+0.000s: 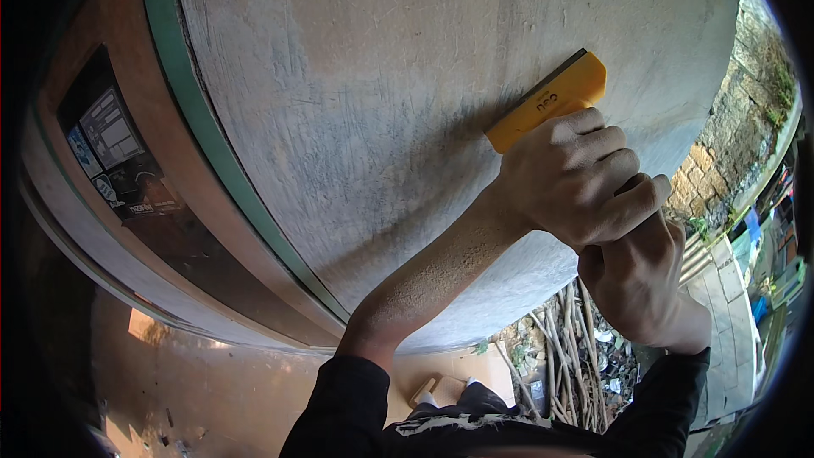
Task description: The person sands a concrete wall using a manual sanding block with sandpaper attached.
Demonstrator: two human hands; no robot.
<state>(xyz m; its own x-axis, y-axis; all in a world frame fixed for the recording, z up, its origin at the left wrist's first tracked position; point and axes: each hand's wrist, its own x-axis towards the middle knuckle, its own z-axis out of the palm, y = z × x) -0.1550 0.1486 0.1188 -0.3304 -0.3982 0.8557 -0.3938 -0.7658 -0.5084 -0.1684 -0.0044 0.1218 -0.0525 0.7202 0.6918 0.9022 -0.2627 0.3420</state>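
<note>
A yellow Deli scraper with a dark, straight blade edge lies against a scuffed, whitish wall, tilted up to the right. My left hand wraps around its handle just below the yellow head. Lower down, my right hand is closed beneath the left one, in line with the handle. The handle itself is hidden by my fingers. Pale dust coats my left forearm and both hands. Blue-grey patches and scratch marks show on the wall left of the blade.
A green-edged door frame borders the wall on the left, with a door bearing stickers. Below lie a cardboard sheet, long sticks and litter. A stone wall runs along the right.
</note>
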